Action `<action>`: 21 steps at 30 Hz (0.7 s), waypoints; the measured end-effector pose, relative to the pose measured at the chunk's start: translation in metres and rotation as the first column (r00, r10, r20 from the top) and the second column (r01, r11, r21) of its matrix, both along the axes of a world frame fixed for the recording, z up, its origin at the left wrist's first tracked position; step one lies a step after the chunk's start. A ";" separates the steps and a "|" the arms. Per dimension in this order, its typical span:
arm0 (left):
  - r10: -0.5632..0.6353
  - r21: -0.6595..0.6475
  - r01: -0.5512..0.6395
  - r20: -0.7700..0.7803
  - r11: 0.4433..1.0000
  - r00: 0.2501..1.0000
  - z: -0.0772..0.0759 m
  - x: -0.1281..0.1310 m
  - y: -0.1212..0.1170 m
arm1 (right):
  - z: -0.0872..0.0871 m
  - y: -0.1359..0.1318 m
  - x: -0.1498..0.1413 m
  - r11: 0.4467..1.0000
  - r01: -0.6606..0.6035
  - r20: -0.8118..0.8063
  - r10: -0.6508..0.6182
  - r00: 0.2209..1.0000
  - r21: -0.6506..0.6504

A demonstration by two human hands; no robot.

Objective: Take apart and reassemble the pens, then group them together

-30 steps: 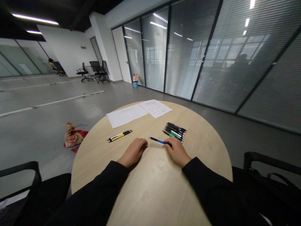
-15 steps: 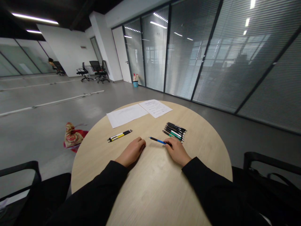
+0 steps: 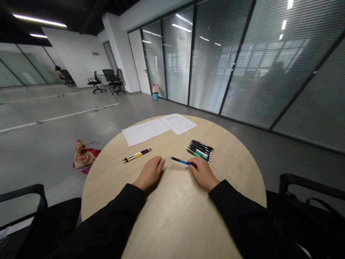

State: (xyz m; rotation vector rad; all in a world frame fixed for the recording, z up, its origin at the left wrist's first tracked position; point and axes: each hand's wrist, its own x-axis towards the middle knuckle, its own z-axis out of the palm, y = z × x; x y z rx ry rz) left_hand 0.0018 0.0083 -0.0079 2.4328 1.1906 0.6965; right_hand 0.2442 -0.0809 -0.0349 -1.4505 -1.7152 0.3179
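Observation:
My right hand (image 3: 202,173) pinches the rear end of a blue pen (image 3: 183,162) with a black front part, its tip pointing left. Close behind that hand lies a row of several pens (image 3: 201,149), mostly black, with white and green among them. My left hand (image 3: 151,172) rests on the table, loosely closed, thumb along the side; no object shows in it, and its fingertips are hidden underneath. To its left, a white-and-black pen (image 3: 133,156) and a yellow-and-black pen (image 3: 137,156) lie side by side.
Two white paper sheets, one blank-looking (image 3: 145,131) and one printed (image 3: 178,123), lie toward the far edge of the round wooden table (image 3: 178,230). Black chairs (image 3: 60,212) flank it. A red and tan bag (image 3: 84,156) sits on the floor at left.
My left hand has drawn slightly left, away from the blue pen's tip, its fingers curling under. My right hand keeps the blue pen in nearly the same spot.

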 end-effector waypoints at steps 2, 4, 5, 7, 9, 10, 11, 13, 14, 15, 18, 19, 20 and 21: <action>0.043 -0.050 -0.040 0.062 0.998 0.997 0.001 0.002 0.000 | 0.001 -0.001 -0.001 1.000 -0.011 -0.003 0.011 1.000 0.007; 0.086 -0.111 -0.071 0.133 0.991 0.987 0.002 0.003 0.000 | 0.001 -0.001 -0.001 0.999 -0.030 -0.005 0.030 1.000 0.013; 0.107 -0.145 -0.083 0.165 0.986 0.981 0.003 0.004 -0.001 | 0.001 -0.001 -0.001 0.999 -0.043 -0.007 0.043 0.999 0.016; 0.151 -0.210 -0.107 0.211 0.972 0.966 0.003 0.006 -0.002 | 0.002 -0.002 -0.002 0.997 -0.069 -0.008 0.069 0.998 0.019; 0.203 -0.266 -0.139 0.232 0.954 0.951 0.002 0.007 -0.003 | 0.002 -0.002 -0.003 0.996 -0.089 -0.001 0.089 0.996 0.021; 0.224 -0.290 -0.152 0.238 0.945 0.945 0.002 0.008 -0.004 | 0.003 -0.003 -0.003 0.995 -0.097 0.003 0.097 0.995 0.020; 0.243 -0.311 -0.162 0.241 0.937 0.940 0.001 0.008 -0.005 | 0.003 -0.003 -0.003 0.995 -0.101 0.007 0.101 0.995 0.019; 0.269 -0.346 -0.175 0.245 0.922 0.931 0.000 0.008 -0.005 | 0.003 -0.003 -0.004 0.994 -0.109 0.014 0.108 0.994 0.018; 0.278 -0.360 -0.179 0.245 0.916 0.929 0.000 0.008 -0.005 | 0.003 -0.003 -0.004 0.993 -0.113 0.017 0.113 0.993 0.019; 0.284 -0.372 -0.181 0.243 0.910 0.927 -0.001 0.008 -0.004 | 0.003 -0.003 -0.004 0.993 -0.118 0.021 0.118 0.993 0.021; 0.285 -0.399 -0.173 0.240 0.901 0.928 -0.003 0.008 -0.003 | 0.002 -0.004 -0.005 0.991 -0.133 0.033 0.132 0.991 0.029; 0.282 -0.402 -0.169 0.240 0.900 0.929 -0.004 0.008 -0.003 | 0.002 -0.004 -0.005 0.990 -0.135 0.035 0.134 0.990 0.031; 0.278 -0.403 -0.165 0.240 0.900 0.930 -0.004 0.008 -0.003 | 0.002 -0.004 -0.005 0.990 -0.135 0.038 0.134 0.990 0.031; 0.275 -0.400 -0.163 0.238 0.902 0.932 -0.004 0.008 -0.003 | 0.002 -0.004 -0.006 0.990 -0.135 0.040 0.134 0.990 0.031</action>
